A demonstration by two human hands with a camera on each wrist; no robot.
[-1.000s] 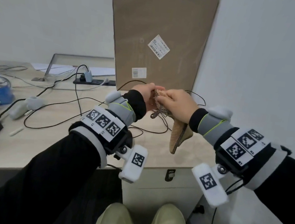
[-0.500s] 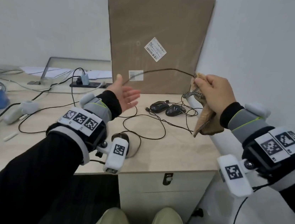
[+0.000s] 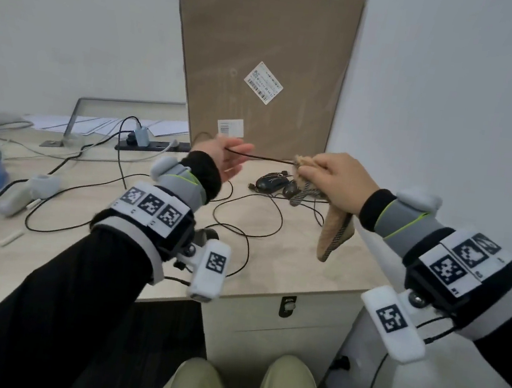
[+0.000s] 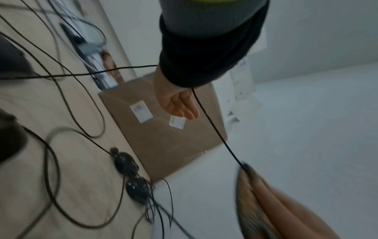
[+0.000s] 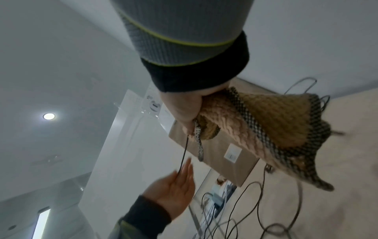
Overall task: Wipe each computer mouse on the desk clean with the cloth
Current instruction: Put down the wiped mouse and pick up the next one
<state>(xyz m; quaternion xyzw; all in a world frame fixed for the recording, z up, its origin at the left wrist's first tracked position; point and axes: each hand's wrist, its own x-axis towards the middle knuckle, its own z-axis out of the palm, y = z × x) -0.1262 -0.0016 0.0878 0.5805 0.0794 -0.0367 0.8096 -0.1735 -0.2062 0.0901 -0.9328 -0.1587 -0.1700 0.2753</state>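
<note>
Head view: right hand gripping cloth, fist closed, cloth pinching black cable so cord is getting wiped along its length. Left hand lying open, fingers straight, cable resting across palm, likely supporting cord to keep it taut and level; no grip visible. Two black mice sitting on desk below hands, near cardboard box, not being touched. Third mouse partly hidden under left wrist; its condition cannot be judged.
</note>
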